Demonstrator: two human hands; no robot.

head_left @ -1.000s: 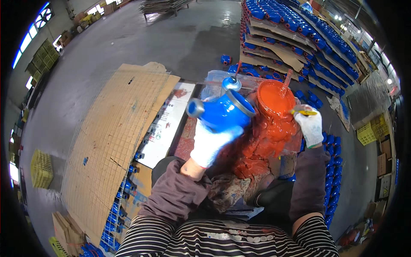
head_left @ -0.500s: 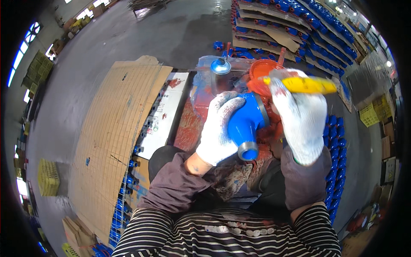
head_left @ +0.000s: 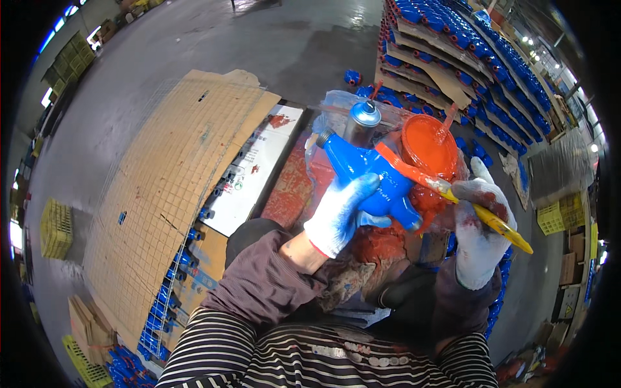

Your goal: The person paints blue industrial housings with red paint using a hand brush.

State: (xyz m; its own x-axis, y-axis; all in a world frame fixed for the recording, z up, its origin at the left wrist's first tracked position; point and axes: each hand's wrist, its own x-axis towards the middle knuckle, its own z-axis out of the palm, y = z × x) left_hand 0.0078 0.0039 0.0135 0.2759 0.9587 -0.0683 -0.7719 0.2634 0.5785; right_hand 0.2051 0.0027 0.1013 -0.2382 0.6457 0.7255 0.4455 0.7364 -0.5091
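My left hand (head_left: 339,218), in a paint-stained white knit glove, grips a blue metal pipe fitting (head_left: 354,161) with a threaded end pointing to the far left. My gloved right hand (head_left: 480,236) is closed around the yellow handle of a paintbrush (head_left: 424,178). The brush's red-coated end lies against the far right side of the fitting. Just beyond stands an open tub of red-orange paint (head_left: 428,147), with a red-smeared stick (head_left: 446,123) in it. A spray can with a blue top (head_left: 364,115) stands behind the fitting.
Blue fittings are stacked on cardboard layers (head_left: 420,84) at the back right. On my left lies a wire grid over cardboard (head_left: 187,149), with a white carton panel (head_left: 259,171) beside it and blue fittings below. Yellow crates (head_left: 57,227) stand on the floor.
The fitting has been turned, its threaded end swinging from near me to the far left. My right hand has lowered and moved right, and the brush now meets the fitting. The view has shifted.
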